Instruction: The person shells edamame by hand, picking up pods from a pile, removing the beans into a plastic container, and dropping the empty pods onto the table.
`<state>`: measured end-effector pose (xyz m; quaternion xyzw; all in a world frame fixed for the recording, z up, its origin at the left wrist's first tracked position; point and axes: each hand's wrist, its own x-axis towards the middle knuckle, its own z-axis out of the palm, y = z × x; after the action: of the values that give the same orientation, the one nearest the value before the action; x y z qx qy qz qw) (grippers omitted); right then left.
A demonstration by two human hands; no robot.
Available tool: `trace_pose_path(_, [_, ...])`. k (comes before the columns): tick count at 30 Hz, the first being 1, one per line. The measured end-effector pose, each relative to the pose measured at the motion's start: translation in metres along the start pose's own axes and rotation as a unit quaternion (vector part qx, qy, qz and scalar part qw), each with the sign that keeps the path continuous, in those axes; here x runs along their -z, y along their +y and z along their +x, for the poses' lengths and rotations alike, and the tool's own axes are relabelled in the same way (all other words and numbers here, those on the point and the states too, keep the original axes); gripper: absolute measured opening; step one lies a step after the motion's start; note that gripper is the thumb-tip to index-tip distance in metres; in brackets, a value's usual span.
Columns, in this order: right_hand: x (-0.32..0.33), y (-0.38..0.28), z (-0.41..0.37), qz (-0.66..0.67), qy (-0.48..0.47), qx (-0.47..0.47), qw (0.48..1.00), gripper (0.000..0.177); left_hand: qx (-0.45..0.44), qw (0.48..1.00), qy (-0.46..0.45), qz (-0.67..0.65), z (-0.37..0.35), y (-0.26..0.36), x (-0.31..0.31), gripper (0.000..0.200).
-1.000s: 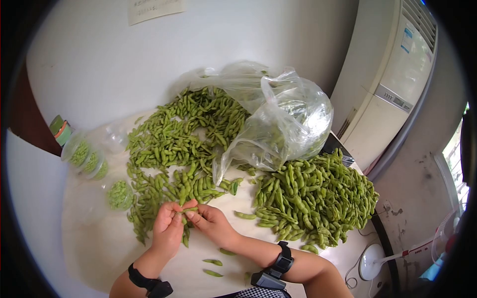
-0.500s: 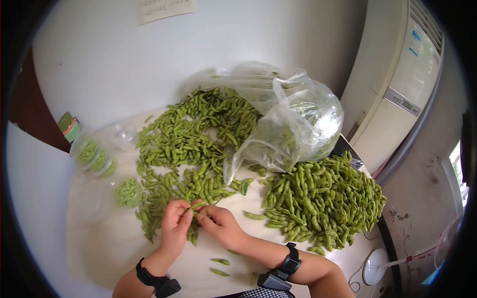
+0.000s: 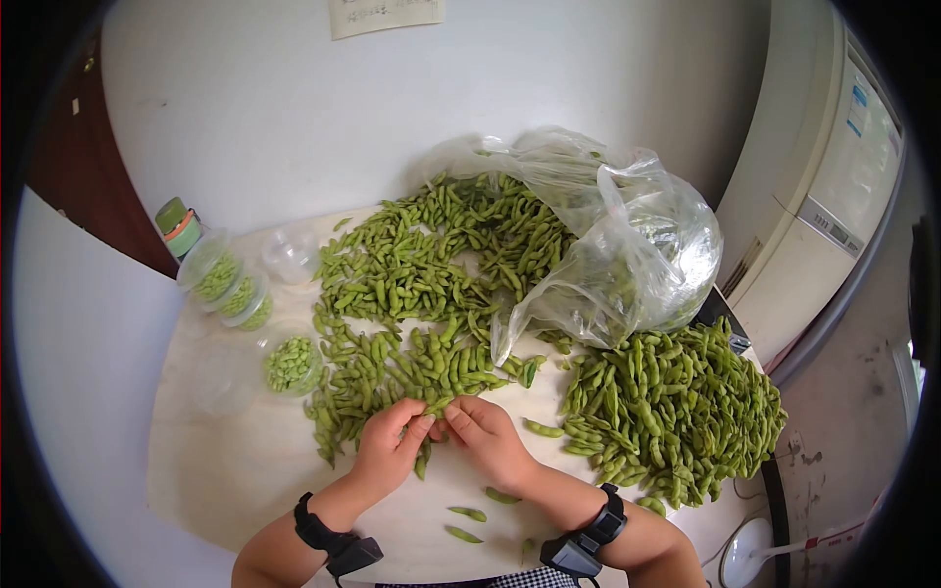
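Observation:
My left hand (image 3: 392,446) and my right hand (image 3: 482,441) meet above the near edge of the spread-out pods. Between their pinched fingertips is one green bean pod (image 3: 438,406), partly hidden by the fingers. Loose pods (image 3: 392,372) lie just beyond and to the left of my hands. A few single pods (image 3: 464,534) rest on the white tabletop (image 3: 412,519) near me. To the left stands a clear cup of shelled beans (image 3: 291,365).
A clear plastic bag (image 3: 627,255) sits at the back, with a large pod heap (image 3: 676,412) at the right. Stacked tubs of beans (image 3: 230,284), an empty clear cup (image 3: 291,255) and a green bottle (image 3: 179,227) stand at the left. Behind is a wall.
The whole view has shifted, so the table's things appear farther right and slightly lower. Both hands still pinch a pod between them.

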<state>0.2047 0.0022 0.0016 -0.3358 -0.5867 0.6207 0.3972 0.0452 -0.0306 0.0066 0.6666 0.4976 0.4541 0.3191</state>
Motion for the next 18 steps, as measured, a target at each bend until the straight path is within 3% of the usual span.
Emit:
trace_pose_path(1, [0.0009,0.0002,0.0006,0.093,-0.031,-0.079,0.992,0.023,0.000,1.000,0.001,0.000,-0.0003,-0.0001,0.0000,0.009])
trace_pose_path(2, [0.0022,-0.0019,0.0005,0.093,-0.032,-0.079,0.992,0.023,-0.026,0.999,0.014,0.035,-0.0003,-0.0003,-0.0003,0.008])
trace_pose_path(4, [0.0045,-0.0071,-0.0002,0.224,-0.107,-0.181,0.952,0.024,-0.053,0.996,0.028,0.069,-0.0005,-0.0017,-0.0010,0.008])
trace_pose_path(9, [0.0044,-0.0058,-0.0003,0.229,-0.114,-0.167,0.952,0.025,-0.103,0.983,0.026,0.148,-0.0004,-0.0004,-0.0012,0.013])
trace_pose_path(18, [0.0044,-0.0034,-0.0012,0.243,-0.115,-0.183,0.946,0.019,-0.090,0.983,0.004,0.161,0.0002,0.0035,0.0012,0.012])
